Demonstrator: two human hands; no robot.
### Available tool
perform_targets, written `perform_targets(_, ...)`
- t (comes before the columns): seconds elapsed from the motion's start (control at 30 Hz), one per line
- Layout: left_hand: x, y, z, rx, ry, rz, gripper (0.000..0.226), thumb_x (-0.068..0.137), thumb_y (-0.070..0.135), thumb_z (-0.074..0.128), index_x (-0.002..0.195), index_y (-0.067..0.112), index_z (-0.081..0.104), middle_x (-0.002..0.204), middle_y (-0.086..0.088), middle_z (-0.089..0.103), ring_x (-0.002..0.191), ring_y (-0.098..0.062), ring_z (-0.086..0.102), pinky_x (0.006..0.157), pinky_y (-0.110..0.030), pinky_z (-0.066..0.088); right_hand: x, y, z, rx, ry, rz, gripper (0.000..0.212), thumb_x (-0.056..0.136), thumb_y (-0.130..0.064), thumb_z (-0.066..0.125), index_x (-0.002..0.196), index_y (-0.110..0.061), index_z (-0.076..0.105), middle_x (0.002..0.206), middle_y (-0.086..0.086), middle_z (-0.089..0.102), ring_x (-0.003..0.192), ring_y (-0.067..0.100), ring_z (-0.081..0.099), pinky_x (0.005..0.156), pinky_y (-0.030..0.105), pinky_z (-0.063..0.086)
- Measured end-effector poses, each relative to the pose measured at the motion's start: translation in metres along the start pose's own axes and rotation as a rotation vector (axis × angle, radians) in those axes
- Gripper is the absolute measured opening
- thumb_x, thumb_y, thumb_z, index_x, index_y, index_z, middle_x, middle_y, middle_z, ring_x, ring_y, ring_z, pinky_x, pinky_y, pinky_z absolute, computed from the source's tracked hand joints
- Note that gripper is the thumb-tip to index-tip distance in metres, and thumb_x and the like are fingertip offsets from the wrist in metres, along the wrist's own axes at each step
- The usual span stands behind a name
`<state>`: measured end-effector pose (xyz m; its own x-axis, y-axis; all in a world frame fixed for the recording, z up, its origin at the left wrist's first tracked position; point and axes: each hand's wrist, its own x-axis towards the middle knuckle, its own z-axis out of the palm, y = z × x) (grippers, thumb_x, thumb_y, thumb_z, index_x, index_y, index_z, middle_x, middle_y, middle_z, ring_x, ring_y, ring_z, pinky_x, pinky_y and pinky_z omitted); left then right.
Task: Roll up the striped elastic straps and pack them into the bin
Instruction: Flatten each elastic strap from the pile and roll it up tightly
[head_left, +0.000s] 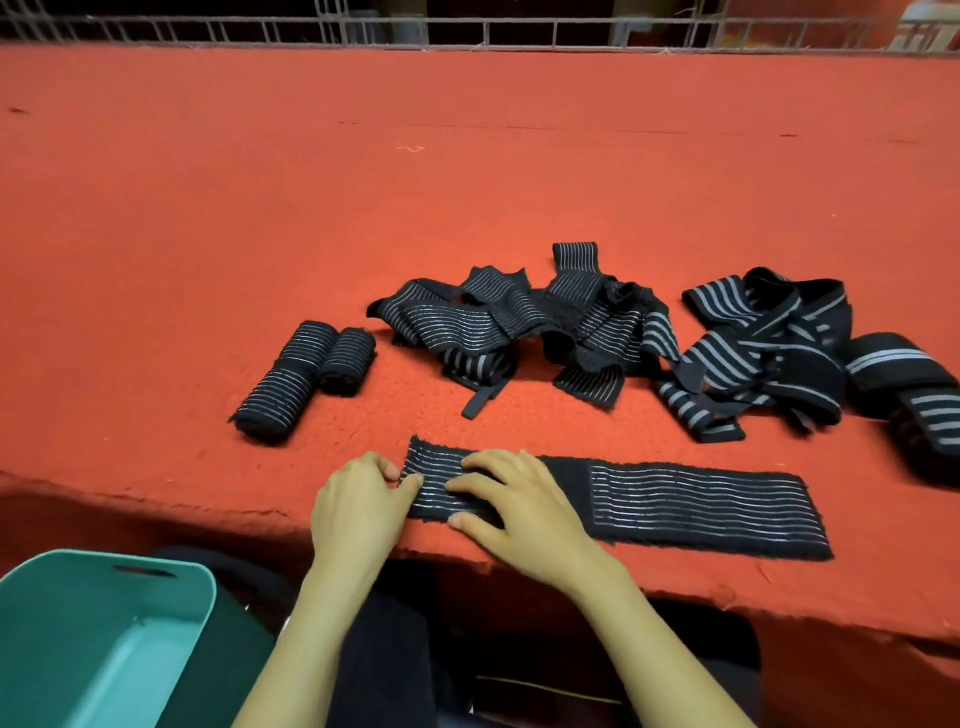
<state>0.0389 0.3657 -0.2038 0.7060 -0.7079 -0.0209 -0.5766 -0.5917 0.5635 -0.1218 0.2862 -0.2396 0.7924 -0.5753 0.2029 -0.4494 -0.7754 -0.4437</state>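
Note:
A black strap with thin grey stripes lies flat along the near edge of the red table. My left hand pinches the strap's left end between thumb and fingers. My right hand lies on the strap just right of that end, fingers spread and pressing down. Three rolled straps sit side by side to the left. A loose pile of unrolled straps lies behind the hands. A teal bin stands below the table edge at lower left, with nothing visible inside.
A second tangle of wider-striped straps lies at the right, reaching the frame edge. A wire grid fence runs along the table's far side. My dark-clothed lap is under the table edge.

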Motion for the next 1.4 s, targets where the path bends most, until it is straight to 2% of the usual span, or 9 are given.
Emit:
perform_targets(0.23,-0.008,0.006,0.006,-0.042,0.129,0.14,0.017,0.08,0.026,0.064,0.075,0.018,0.05,0.078,0.002,0.056,0.079,-0.025,0.053,0.065,-0.034,0.036,-0.002,-0.002,-0.001,0.029,-0.018,0.028,0.056,0.084,-0.063,0.035,0.129,-0.035,0.055,0.141,-0.016,0.041,0.137,0.003,0.026,0.117,0.03,-0.002)
perform_targets(0.33,-0.013,0.009,0.011,-0.066,0.165,0.199,0.021,0.08,0.02,0.066,0.073,0.016,0.046,0.074,0.002,0.055,0.07,-0.025,0.05,0.062,-0.034,0.033,-0.004,0.004,-0.007,0.064,-0.081,0.03,0.048,0.09,-0.053,0.049,0.133,-0.033,0.052,0.144,-0.013,0.039,0.139,0.004,0.023,0.12,0.034,0.003)
perform_targets(0.43,-0.013,0.012,0.014,-0.061,0.16,0.234,0.023,0.08,0.019,0.068,0.074,0.014,0.047,0.074,0.001,0.052,0.067,-0.024,0.05,0.062,-0.033,0.032,-0.01,0.016,-0.015,0.03,-0.07,0.033,0.062,0.082,-0.065,0.038,0.133,-0.033,0.051,0.143,-0.012,0.04,0.138,0.008,0.025,0.12,0.039,0.011)
perform_targets(0.63,-0.015,0.019,0.017,-0.031,0.09,0.251,0.023,0.082,0.032,0.07,0.072,0.014,0.059,0.079,0.003,0.055,0.075,-0.022,0.056,0.065,-0.027,0.03,-0.027,0.03,-0.022,-0.028,-0.033,0.119,0.073,0.077,-0.078,0.031,0.137,-0.04,0.044,0.147,-0.019,0.033,0.142,0.003,0.016,0.119,0.031,-0.007)
perform_targets(0.77,-0.017,0.009,0.019,-0.083,0.017,0.304,0.005,0.084,0.012,0.067,0.086,0.011,0.071,0.091,0.004,0.062,0.084,-0.02,0.06,0.078,-0.027,0.042,-0.028,0.029,-0.021,-0.023,-0.012,0.137,0.067,0.079,-0.074,0.033,0.136,-0.041,0.044,0.147,-0.021,0.032,0.142,0.001,0.015,0.114,0.023,-0.013)
perform_targets(1.0,-0.024,0.003,0.024,-0.104,0.034,0.299,0.013,0.086,0.014,0.065,0.097,0.018,0.071,0.102,0.006,0.058,0.099,-0.014,0.045,0.085,-0.021,0.033,-0.029,0.028,-0.019,-0.023,0.003,0.146,0.067,0.08,-0.074,0.032,0.136,-0.041,0.044,0.147,-0.022,0.032,0.142,0.0,0.015,0.115,0.025,-0.012)
perform_targets(1.17,-0.029,0.009,0.028,-0.211,0.091,0.306,0.016,0.083,0.01,0.067,0.096,0.02,0.066,0.095,0.009,0.056,0.084,-0.012,0.056,0.082,-0.033,0.048,-0.03,0.027,-0.02,-0.022,0.01,0.149,0.066,0.08,-0.074,0.032,0.136,-0.041,0.044,0.146,-0.022,0.033,0.142,0.0,0.015,0.12,0.03,-0.006)
perform_targets(1.3,-0.035,0.013,0.032,-0.292,0.142,0.33,0.023,0.082,0.004,0.067,0.101,0.017,0.063,0.095,0.012,0.055,0.079,-0.004,0.053,0.074,-0.02,0.043,-0.029,0.026,-0.019,-0.012,0.025,0.145,0.064,0.08,-0.072,0.036,0.135,-0.04,0.047,0.145,-0.021,0.035,0.14,0.001,0.02,0.118,0.028,-0.005)
perform_targets(1.4,-0.036,0.014,0.036,-0.303,0.142,0.363,0.024,0.08,0.001,0.067,0.099,0.016,0.064,0.093,0.012,0.055,0.078,-0.005,0.053,0.072,-0.015,0.041,-0.029,0.029,-0.021,0.001,0.033,0.141,0.064,0.079,-0.072,0.041,0.132,-0.038,0.05,0.14,-0.019,0.04,0.134,0.001,0.028,0.118,0.033,0.01)
